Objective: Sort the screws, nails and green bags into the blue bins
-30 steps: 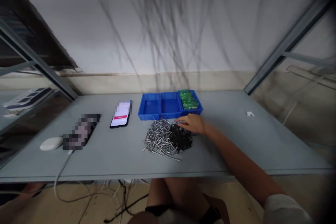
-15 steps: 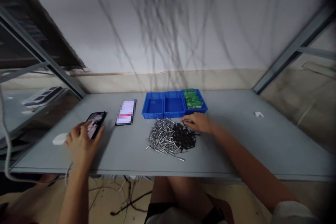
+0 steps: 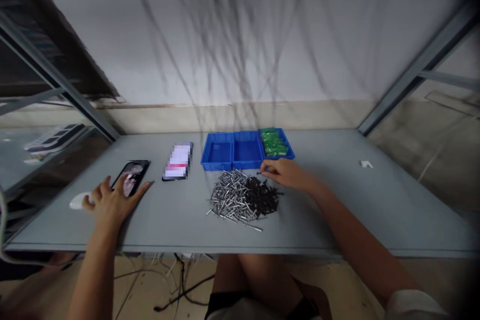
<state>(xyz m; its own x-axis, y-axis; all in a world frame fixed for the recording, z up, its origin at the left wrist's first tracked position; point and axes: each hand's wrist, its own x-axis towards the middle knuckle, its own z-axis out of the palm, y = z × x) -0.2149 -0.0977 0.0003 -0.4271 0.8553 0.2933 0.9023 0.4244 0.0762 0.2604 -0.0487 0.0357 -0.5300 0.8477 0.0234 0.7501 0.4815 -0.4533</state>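
My left hand (image 3: 110,202) is spread over a dark phone (image 3: 132,178) with a lit screen, fingertips on or just above it. My right hand (image 3: 283,172) pinches a small black screw (image 3: 258,173) between thumb and fingers, just in front of the blue trays. Below it on the table lies a heap of black screws (image 3: 263,196). Against its left side, partly mixed in, is a heap of slim silver metal pins (image 3: 230,197) whose exact kind I cannot tell.
Behind the heaps stand a left blue tray (image 3: 216,166), a middle blue tray (image 3: 248,165) and a right tray (image 3: 291,154) holding green packets (image 3: 273,142). A second phone (image 3: 178,161), a white mouse (image 3: 77,201) and a small white piece (image 3: 366,164) lie on the grey table (image 3: 168,225).
My left hand has shifted slightly left, with its thumb farther from the phone's edge. My right fingertips have come together, and a black screw now shows at them. The view has shifted a little.
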